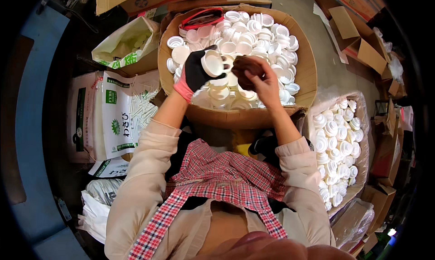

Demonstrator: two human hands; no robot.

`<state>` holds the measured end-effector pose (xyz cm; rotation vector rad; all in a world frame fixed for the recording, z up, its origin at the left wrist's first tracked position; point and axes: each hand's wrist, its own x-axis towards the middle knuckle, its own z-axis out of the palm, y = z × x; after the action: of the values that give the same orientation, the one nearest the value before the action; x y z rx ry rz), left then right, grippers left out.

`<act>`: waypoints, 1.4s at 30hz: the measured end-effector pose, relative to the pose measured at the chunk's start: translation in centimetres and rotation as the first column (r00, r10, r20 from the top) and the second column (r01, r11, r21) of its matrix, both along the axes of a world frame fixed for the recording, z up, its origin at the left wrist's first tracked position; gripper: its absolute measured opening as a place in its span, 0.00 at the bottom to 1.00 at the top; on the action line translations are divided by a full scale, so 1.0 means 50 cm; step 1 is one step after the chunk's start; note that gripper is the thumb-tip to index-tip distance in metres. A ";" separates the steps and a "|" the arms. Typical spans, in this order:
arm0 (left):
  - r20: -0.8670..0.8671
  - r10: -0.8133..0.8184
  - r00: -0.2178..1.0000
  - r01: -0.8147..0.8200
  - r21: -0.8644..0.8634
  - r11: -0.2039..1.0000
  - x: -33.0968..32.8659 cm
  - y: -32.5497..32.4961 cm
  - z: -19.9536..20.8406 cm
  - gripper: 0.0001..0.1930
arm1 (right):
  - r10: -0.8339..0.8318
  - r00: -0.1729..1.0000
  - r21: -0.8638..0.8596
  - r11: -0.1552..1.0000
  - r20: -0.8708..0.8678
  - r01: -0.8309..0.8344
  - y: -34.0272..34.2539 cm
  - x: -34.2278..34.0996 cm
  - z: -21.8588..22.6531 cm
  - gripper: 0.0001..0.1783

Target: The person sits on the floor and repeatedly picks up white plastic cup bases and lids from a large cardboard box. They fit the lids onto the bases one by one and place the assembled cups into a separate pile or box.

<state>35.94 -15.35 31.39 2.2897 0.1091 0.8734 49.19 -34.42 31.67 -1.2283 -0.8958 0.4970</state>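
My left hand (195, 70), in a black glove with a pink cuff, is closed round a round white plastic cap (212, 64), its hollow side facing up. Bare, my right hand (265, 82) pinches a dark brown piece (244, 69), perhaps a cloth or pad; its exact kind I cannot make out. The brown piece is just right of the cap, near my left fingertips. Both hands are over the near half of a large cardboard box (309, 72) heaped with loose white caps (267, 45). A red-edged pouch (202, 19) lies on the heap at the back left.
At the right stands a plastic-lined box (361, 142) filled with white caps. On the left are an open white-and-green bag (152, 31) and a printed white sack (118, 117) with thin white sticks (144, 106) on it. Opened cardboard cartons (358, 38) line the far right.
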 end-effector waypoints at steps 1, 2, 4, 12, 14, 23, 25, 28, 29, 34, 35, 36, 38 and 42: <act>0.028 0.110 0.994 -0.114 0.240 0.964 0.004 -0.022 0.008 0.23 | 0.000 0.984 -0.005 1.000 0.177 0.001 0.014 -0.016 -0.003 0.28; 0.051 0.006 0.999 0.006 -0.238 0.971 0.017 -0.045 0.001 0.20 | -0.075 0.890 0.021 0.997 0.450 0.074 0.024 -0.040 -0.005 0.29; 0.081 0.008 0.997 0.015 -0.281 0.959 0.024 -0.101 -0.001 0.12 | -0.136 0.665 0.036 0.986 0.734 0.163 0.031 -0.096 0.006 0.30; 0.176 -0.049 0.983 0.147 -0.606 0.782 0.034 -0.163 0.010 0.17 | -0.398 0.706 -0.071 0.842 0.585 0.534 0.043 -0.033 0.038 0.15; 0.164 0.047 0.985 0.067 -0.627 0.776 0.038 -0.142 -0.005 0.16 | -0.245 0.757 -0.260 0.838 0.606 0.480 0.044 -0.055 0.015 0.13; -0.502 0.779 0.375 -0.630 0.479 0.612 0.035 0.189 -0.161 0.28 | -0.062 0.996 -0.429 0.899 0.068 0.085 0.011 -0.004 -0.030 0.13; -0.535 0.815 0.224 -0.772 0.413 0.483 0.016 0.256 -0.186 0.26 | -0.052 0.997 -0.427 0.902 0.051 0.069 0.008 0.001 -0.030 0.13; -0.548 0.754 0.362 -0.713 0.359 0.603 -0.001 0.284 -0.202 0.21 | -0.007 0.997 -0.430 0.902 0.073 0.038 0.002 0.008 -0.041 0.12; -0.517 0.703 0.489 -0.693 0.260 0.673 -0.002 0.282 -0.203 0.20 | -0.031 0.999 -0.380 0.924 0.012 0.034 0.001 0.008 -0.039 0.12; -0.163 -0.134 0.977 -0.028 -0.729 0.684 0.029 0.119 -0.008 0.18 | -0.234 0.969 -0.070 0.971 -0.077 0.228 0.012 0.014 -0.011 0.12; -0.090 -0.186 0.978 0.047 -0.779 0.625 0.022 0.069 0.016 0.19 | -0.260 0.962 -0.014 0.966 -0.087 0.260 0.022 0.003 0.001 0.14; -0.005 -0.258 0.966 0.124 -0.867 0.482 0.025 0.030 -0.001 0.22 | -0.285 0.956 -0.040 0.957 0.065 0.288 0.024 -0.018 0.017 0.15; 0.189 -0.280 0.941 0.226 -0.968 0.106 0.040 -0.053 0.010 0.21 | -0.191 0.968 0.060 0.981 0.160 0.184 0.032 -0.050 0.015 0.17; 0.505 -0.318 0.803 0.318 -0.813 -0.489 0.059 -0.087 -0.029 0.22 | -0.278 0.627 0.095 0.946 0.727 0.309 0.036 -0.102 0.021 0.22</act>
<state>38.87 -19.72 29.93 0.3748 0.0290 0.0602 44.10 -32.61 32.74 -1.6124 -1.3264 -0.3026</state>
